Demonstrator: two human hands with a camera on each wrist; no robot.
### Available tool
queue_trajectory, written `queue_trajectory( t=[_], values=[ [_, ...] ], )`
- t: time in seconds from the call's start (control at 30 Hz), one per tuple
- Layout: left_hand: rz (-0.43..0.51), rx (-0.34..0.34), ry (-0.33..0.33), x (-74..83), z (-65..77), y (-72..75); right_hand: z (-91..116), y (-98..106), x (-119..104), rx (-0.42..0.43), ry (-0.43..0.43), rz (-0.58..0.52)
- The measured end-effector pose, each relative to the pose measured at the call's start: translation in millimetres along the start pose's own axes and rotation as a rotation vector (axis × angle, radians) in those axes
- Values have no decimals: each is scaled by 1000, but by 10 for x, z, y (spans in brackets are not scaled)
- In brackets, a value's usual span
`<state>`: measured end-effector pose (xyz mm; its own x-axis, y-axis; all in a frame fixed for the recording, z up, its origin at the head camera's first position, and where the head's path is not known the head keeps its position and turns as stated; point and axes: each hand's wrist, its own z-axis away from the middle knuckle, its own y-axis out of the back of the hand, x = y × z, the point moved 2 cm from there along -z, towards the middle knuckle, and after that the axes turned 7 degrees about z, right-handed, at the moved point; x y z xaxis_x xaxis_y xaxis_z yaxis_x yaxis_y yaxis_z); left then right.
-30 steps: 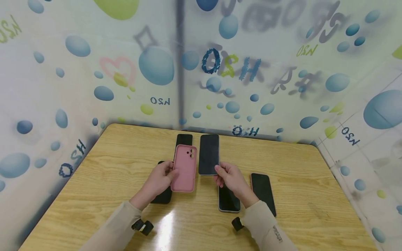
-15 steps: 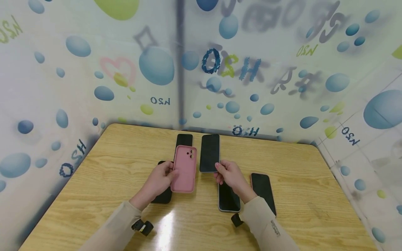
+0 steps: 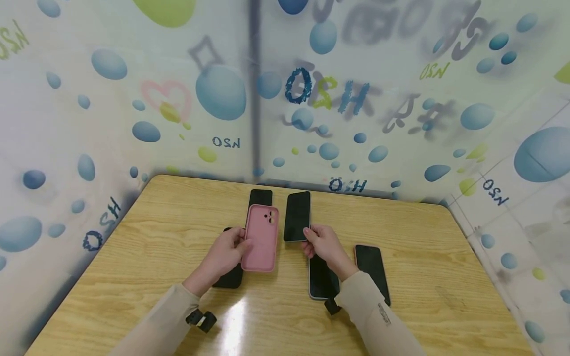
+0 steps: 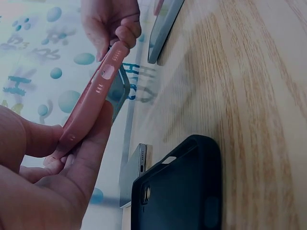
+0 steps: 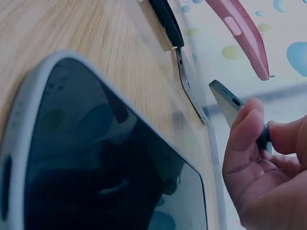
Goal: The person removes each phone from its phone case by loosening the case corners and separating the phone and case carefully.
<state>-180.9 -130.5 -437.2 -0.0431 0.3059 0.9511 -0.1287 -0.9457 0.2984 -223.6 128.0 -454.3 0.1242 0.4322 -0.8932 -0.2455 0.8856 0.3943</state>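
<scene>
My left hand [image 3: 224, 253] pinches a pink phone case [image 3: 261, 240] along its left edge, thumb inside and fingers behind. The case is raised, its hollow side toward the head camera and its camera cutouts at the top. Just to its right, my right hand [image 3: 328, 248] grips a dark smartphone [image 3: 297, 217] by its lower right corner, screen toward the head camera. A small gap separates phone and case. In the right wrist view, the held phone's [image 5: 226, 98] port edge shows beside the curled fingers [image 5: 244, 141].
Beneath my left hand lies a black phone case [image 4: 180, 187], and behind the pink one another phone [image 3: 261, 198]. A pale-edged phone [image 3: 322, 282] lies under my right wrist; a pink-edged phone [image 3: 373, 269] is farther right. The wooden table [image 3: 427, 277] meets a patterned wall.
My right hand has shifted slightly away from me, and its phone has turned so that the top edge slants. The left hand and pink case have stayed nearly still.
</scene>
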Motion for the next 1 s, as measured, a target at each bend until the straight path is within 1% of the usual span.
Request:
queue_trajectory(
  t=[0.47,0.8,1.0],
  values=[
    [-12,4,11,11,-2,3,-164,-59,71,-9,-71,9],
    [-4,8,24,26,21,8,-263,-84,30,-21,-103,50],
    [4,3,28,34,38,0,-318,-87,16,-22,-107,48]
  ],
)
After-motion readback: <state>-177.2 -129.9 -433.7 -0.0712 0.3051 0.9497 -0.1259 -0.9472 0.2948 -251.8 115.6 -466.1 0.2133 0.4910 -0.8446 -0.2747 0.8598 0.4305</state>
